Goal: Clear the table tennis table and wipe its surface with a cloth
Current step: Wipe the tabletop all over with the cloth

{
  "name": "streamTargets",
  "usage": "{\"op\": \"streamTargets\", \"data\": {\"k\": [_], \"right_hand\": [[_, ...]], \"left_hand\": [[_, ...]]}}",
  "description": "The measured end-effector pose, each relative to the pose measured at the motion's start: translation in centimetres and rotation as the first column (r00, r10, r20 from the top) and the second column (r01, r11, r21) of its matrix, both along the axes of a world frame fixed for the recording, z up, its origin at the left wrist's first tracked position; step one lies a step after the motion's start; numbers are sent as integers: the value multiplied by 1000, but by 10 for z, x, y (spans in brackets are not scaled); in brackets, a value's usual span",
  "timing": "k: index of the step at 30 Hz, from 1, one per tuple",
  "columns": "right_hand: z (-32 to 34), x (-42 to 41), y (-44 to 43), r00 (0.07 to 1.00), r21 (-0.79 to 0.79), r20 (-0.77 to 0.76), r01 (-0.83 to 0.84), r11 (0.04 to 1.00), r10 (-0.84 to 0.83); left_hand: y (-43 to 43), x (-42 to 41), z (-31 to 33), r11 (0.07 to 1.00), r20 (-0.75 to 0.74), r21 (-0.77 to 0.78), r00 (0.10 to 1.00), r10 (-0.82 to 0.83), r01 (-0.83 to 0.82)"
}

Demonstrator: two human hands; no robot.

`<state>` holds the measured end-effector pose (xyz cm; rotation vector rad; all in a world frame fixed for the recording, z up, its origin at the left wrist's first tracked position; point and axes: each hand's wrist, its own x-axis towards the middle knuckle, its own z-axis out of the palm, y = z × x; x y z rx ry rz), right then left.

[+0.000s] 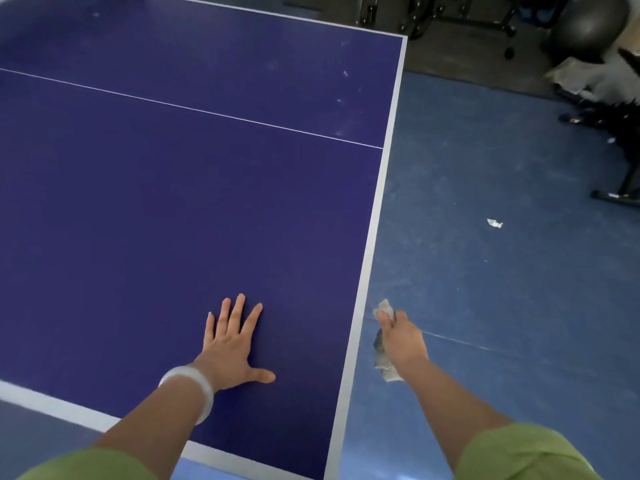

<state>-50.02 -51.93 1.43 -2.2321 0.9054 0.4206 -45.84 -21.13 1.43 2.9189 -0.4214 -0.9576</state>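
The blue table tennis table fills the left and middle of the view, with a thin white centre line and white edge bands. My left hand lies flat on its surface near the near right corner, fingers spread and straight. My right hand is off the table, just past its right edge and over the floor. It grips a crumpled grey-white cloth, which sticks out above and below the fist. Faint pale smudges mark the far right part of the table top.
Blue floor runs along the table's right side, with a small white paper scrap lying on it. Dark exercise equipment, a grey ball and black stands crowd the far right.
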Motion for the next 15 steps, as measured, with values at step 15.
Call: {"op": "streamTargets", "data": {"k": [15], "right_hand": [[62, 60, -146, 890, 11, 72, -452, 892, 450]], "left_hand": [[-211, 40, 69, 960, -64, -132, 969, 240, -247]]}}
